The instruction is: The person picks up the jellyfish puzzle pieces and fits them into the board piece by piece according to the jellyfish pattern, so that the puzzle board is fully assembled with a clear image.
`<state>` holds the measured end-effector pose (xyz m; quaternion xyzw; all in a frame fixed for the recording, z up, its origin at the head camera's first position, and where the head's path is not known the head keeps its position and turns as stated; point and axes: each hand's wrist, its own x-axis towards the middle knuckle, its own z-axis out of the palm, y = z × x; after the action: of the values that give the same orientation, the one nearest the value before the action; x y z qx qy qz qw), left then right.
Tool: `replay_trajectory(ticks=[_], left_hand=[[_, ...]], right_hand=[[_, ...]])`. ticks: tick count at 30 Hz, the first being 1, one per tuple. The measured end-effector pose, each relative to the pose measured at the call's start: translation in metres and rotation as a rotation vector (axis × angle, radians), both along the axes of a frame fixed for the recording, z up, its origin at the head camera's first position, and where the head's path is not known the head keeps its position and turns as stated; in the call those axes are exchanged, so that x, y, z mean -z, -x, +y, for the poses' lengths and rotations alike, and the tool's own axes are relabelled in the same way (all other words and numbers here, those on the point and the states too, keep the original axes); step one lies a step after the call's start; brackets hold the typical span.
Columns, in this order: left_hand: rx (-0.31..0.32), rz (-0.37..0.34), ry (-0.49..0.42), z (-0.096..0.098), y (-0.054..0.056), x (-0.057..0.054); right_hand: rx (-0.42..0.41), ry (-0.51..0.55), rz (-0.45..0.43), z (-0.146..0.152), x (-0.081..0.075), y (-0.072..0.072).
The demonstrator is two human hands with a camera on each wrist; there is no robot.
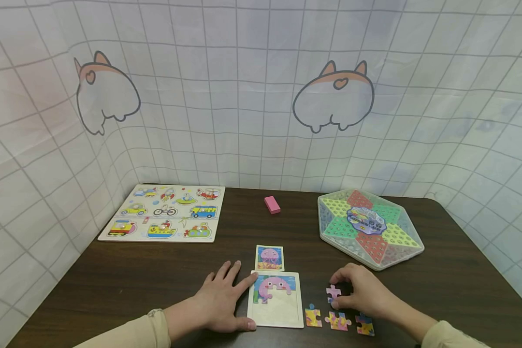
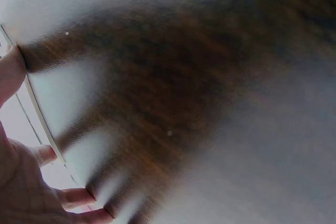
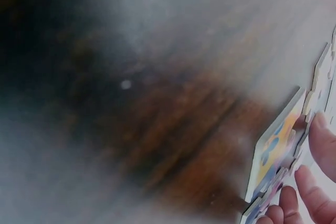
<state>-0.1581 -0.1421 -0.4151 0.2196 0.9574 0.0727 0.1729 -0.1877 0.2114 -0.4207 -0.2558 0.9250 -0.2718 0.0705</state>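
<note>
My right hand (image 1: 365, 292) pinches a pink jigsaw piece (image 1: 333, 293) between thumb and forefinger, right of the white puzzle frame (image 1: 278, 323). Inside the frame's upper part lie joined pieces of a pink jellyfish (image 1: 275, 283). Spread out, my left hand (image 1: 217, 302) rests at the frame's left side, its forefinger and thumb touching the rim. Loose jigsaw pieces lie near the right hand: a yellow one (image 1: 313, 318), a pink and yellow one (image 1: 340, 321), and a blue and yellow one (image 1: 365, 326). A jellyfish picture card (image 1: 269, 258) adjoins the frame's top edge.
A peg puzzle board (image 1: 182, 220) with vehicle shapes lies at the back left. A pink block (image 1: 271, 205) sits at the back middle. To the right is a hexagonal Chinese checkers box (image 1: 369, 227). A grid-patterned curtain (image 1: 261, 154) hangs behind the dark table (image 1: 113, 275).
</note>
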Motion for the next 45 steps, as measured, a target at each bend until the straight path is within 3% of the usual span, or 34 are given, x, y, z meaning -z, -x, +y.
replay_trajectory(ticks=[8, 17, 25, 33, 40, 45], left_hand=[[0.0, -0.006, 0.001, -0.001, 0.0, 0.001], [0.003, -0.009, -0.003, -0.001, -0.002, 0.001], [0.004, -0.007, -0.001, -0.001, -0.002, 0.002], [0.004, -0.013, -0.001, -0.001, -0.002, 0.0], [0.005, -0.004, -0.007, -0.002, -0.001, -0.001], [0.005, 0.009, -0.005, -0.001, -0.001, -0.002]], right_hand=[[0.082, -0.004, -0.037, -0.01, -0.003, -0.002], [0.135, 0.121, -0.099, -0.022, -0.003, -0.004], [0.246, 0.299, -0.29, -0.027, -0.006, -0.002], [0.255, 0.471, -0.432, -0.04, -0.011, 0.0], [0.257, 0.446, -0.461, -0.062, -0.016, 0.001], [0.203, 0.442, -0.495, -0.079, -0.015, -0.001]])
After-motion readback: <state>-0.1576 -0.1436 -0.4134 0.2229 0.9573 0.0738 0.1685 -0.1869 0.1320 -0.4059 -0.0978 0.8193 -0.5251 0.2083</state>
